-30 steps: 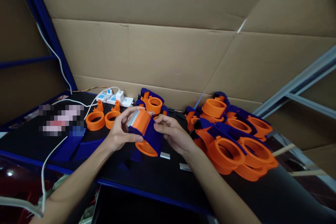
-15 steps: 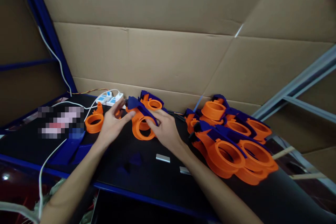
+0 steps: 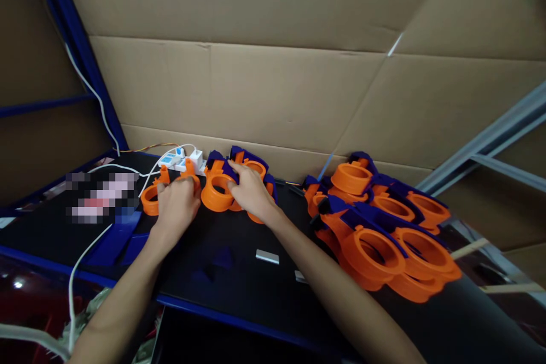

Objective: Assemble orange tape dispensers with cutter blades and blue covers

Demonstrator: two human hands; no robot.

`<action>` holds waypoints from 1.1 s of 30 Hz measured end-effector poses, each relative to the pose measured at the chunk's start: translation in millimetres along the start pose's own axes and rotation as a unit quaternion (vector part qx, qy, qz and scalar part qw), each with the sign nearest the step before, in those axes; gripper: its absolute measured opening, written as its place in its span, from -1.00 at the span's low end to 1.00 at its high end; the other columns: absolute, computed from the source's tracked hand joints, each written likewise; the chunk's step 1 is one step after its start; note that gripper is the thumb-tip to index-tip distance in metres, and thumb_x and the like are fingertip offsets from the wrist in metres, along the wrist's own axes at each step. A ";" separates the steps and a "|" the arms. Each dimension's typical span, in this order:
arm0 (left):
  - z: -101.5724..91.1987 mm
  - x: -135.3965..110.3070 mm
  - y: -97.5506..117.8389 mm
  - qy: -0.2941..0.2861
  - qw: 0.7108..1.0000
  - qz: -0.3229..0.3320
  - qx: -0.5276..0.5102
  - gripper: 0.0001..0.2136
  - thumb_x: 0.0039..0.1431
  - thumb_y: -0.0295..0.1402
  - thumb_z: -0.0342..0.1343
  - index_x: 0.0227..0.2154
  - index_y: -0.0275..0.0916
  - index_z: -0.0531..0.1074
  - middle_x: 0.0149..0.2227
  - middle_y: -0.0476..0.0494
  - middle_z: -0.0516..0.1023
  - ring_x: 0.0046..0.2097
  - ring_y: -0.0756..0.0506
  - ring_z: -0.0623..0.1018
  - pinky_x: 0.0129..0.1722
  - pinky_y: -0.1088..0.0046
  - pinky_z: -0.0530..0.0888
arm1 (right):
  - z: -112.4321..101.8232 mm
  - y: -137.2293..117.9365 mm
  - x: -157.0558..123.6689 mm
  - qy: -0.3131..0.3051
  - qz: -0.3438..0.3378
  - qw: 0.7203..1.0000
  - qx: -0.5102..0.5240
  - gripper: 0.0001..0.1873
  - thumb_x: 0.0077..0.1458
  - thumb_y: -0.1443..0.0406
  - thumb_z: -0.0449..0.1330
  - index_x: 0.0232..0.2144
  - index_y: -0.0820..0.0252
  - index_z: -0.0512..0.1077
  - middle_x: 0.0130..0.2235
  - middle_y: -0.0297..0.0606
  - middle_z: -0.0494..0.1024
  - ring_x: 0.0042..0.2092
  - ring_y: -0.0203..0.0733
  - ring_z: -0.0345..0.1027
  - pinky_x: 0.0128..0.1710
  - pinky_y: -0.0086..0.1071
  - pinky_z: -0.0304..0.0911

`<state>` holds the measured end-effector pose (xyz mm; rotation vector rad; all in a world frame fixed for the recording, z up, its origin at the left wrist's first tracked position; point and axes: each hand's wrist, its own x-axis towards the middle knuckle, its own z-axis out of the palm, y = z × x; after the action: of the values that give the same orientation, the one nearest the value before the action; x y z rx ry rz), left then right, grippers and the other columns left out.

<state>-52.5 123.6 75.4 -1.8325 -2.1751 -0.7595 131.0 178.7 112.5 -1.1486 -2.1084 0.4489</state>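
Observation:
My right hand (image 3: pixel 251 187) is at an orange and blue tape dispenser (image 3: pixel 215 196) standing on the black table, with thumb and index finger closed on its blue handle. Another assembled tape dispenser (image 3: pixel 256 168) stands just behind it. To the left, my left hand (image 3: pixel 179 202) has its fingers curled down around a plain orange tape dispenser body (image 3: pixel 191 170); its fingertips are partly hidden. A second orange body (image 3: pixel 150 200) sits directly left of that hand.
Many finished dispensers (image 3: pixel 379 256) are piled at the right. A white power strip (image 3: pixel 170 160) with cables lies at the back left. Blue flat pieces (image 3: pixel 113 239) lie at the front left, and a small metal strip (image 3: pixel 267 256) near the middle. Cardboard (image 3: pixel 256 85) walls the back.
The tape dispenser that was between both hands now stands on the table beside the others. My left hand has let go of it and moved down to an orange body.

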 end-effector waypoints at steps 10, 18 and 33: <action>-13.4 7.8 -9.3 0.273 0.945 -0.029 -0.178 -0.78 0.18 -0.21 0.14 -0.18 -0.22 0.46 -0.28 -0.19 0.61 -0.21 -0.23 0.60 -0.08 0.17 0.43 | 46.4 -18.8 5.6 -0.081 0.024 0.989 -0.120 -0.50 0.13 0.47 0.14 0.14 0.32 0.43 0.07 0.08 0.55 0.09 0.05 0.49 0.06 -0.23 0.37; -13.6 2.8 -1.3 0.268 0.927 0.001 -0.264 -0.78 0.18 -0.20 0.19 -0.19 -0.20 0.49 -0.28 -0.12 0.60 -0.25 -0.16 0.57 -0.14 0.27 0.46 | 61.2 -27.6 6.0 -0.072 0.052 0.975 -0.203 -0.65 0.12 0.49 0.15 -0.03 0.41 0.50 0.11 0.25 0.46 -0.04 0.13 0.54 -0.02 -0.11 0.41; -9.1 -19.8 33.7 0.068 0.896 0.365 -0.243 -0.81 0.29 -0.31 0.15 -0.08 -0.14 0.54 -0.21 -0.17 0.60 -0.13 -0.21 0.55 0.01 0.09 0.38 | -44.4 -3.5 -22.9 0.100 -0.070 0.992 0.022 -0.43 0.26 0.08 0.19 0.27 0.00 0.25 0.20 -0.10 0.43 -0.18 -0.12 0.53 -0.07 -0.16 0.45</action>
<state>-17.4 105.4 82.6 -2.4807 -1.0878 -1.2382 168.9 156.6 136.7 -0.9704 -1.9790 0.2986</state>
